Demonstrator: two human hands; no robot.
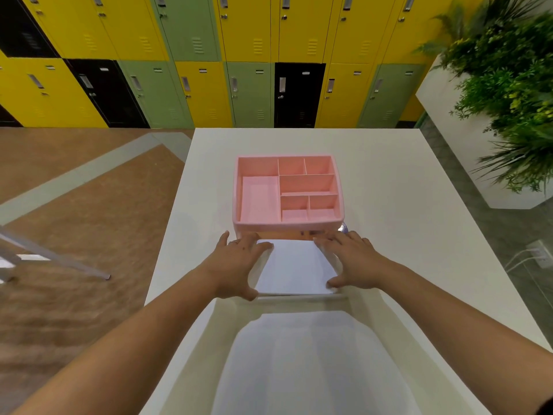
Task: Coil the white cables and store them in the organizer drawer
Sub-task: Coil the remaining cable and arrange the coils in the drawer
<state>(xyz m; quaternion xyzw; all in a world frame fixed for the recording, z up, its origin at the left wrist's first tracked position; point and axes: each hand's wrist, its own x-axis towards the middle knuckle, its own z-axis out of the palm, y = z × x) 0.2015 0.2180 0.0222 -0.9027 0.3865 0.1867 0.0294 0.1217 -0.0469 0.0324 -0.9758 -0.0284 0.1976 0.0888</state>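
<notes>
A pink organizer (239,190) with several open top compartments stands in the middle of a white table (389,181). Its clear drawer (294,266) is pulled out toward me and looks white inside. My left hand (236,263) grips the drawer's left side, thumb curled at the front corner. My right hand (351,262) grips the right side in the same way. No white cable shows anywhere in view.
A small bluish object (343,227) that I cannot identify peeks out at the organizer's front right corner. Lockers (245,55) line the far wall. A planter with greenery (508,85) stands to the right of the table. A metal bar (54,259) lies on the floor at left.
</notes>
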